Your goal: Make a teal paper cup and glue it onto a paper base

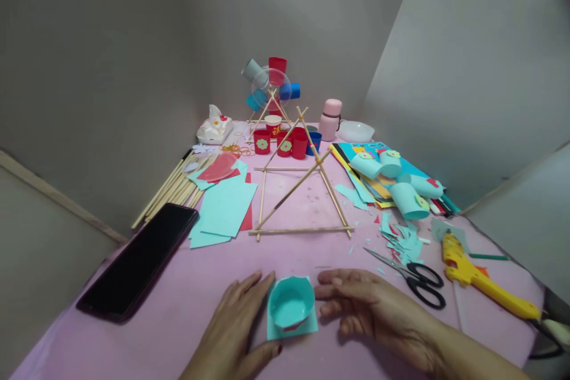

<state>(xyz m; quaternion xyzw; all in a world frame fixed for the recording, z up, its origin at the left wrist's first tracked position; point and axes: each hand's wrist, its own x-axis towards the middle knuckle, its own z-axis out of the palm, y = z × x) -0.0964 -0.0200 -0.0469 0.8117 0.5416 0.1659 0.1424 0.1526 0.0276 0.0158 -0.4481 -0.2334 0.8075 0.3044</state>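
Note:
A turquoise paper cup stands upright on a small square of turquoise paper at the table's near edge, its open top facing me. Beside it on the left, my left hand lies with thumb and fingers apart around the paper's side. My right hand is on the other side, palm turned toward the cup, fingers loosely curved and apart with nothing in them. Its fingertips are close to the cup's rim; whether they touch is hard to tell. A bit of red shows at the cup's near lower side.
Beyond the hands stands a stick frame. At right lie scissors, a yellow glue gun, paper scraps and turquoise cups. At left are a phone and paper sheets. A cup wheel stands behind.

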